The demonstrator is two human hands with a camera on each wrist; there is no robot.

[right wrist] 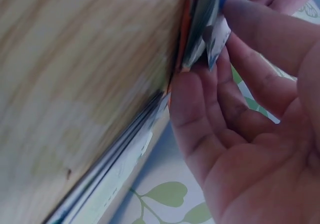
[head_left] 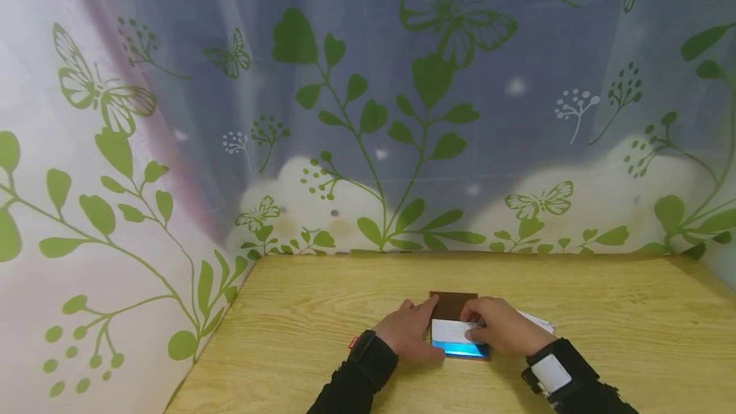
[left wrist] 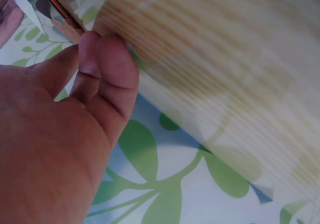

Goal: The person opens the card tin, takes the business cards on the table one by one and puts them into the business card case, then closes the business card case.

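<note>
A brown, flat, wallet-like holder [head_left: 454,306] lies on the wooden table, with a white and blue card [head_left: 451,329] over its nearer half. My left hand [head_left: 406,331] rests along the holder's left side, index finger near the top corner and thumb by the bottom one. In the left wrist view, the left fingertips [left wrist: 116,58] touch the holder's edge. From the right, my right hand [head_left: 501,328] pinches the card at its right side between thumb and fingers. A lifted white corner [right wrist: 217,41] shows beside the right thumb in the right wrist view.
Several white cards or papers [head_left: 536,321] lie on the table [head_left: 310,312] just right of the holder, partly behind my right hand. A curtain [head_left: 356,145] printed with leaves and butterflies hangs along the table's back and left edges.
</note>
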